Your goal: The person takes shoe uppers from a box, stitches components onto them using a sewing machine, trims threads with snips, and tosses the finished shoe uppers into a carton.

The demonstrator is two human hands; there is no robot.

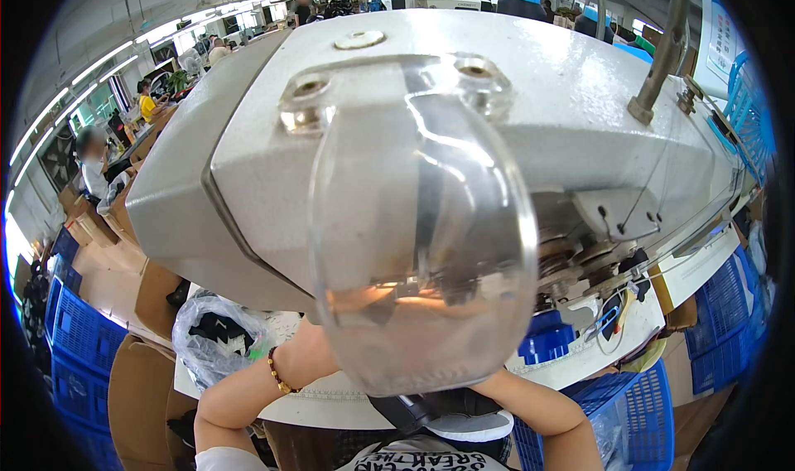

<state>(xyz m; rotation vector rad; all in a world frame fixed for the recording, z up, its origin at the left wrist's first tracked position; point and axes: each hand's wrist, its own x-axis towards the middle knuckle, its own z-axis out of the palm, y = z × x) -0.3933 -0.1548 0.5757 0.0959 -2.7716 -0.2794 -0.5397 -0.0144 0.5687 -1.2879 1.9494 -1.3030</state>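
A large pale grey sewing machine (563, 82) fills the middle of the view. Its clear plastic eye shield (422, 247) stands between me and my hands. Behind it, both hands reach under the machine head, where a warm light glows. My left hand (327, 347), with a beaded bracelet at the wrist, comes in from the left. My right hand (490, 381) comes in from the right. The shield blurs the fingers of both, so what they hold or touch is not clear. Below them, a black piece (406, 413) lies near the table edge.
A plastic bag of black pieces (217, 334) lies on the white table (323, 400) at left. Right of the shield are a blue knob (546, 337) and blue-handled snips (609, 315). Blue crates (87, 330) and a cardboard box (137, 388) flank me. Other people sit far left.
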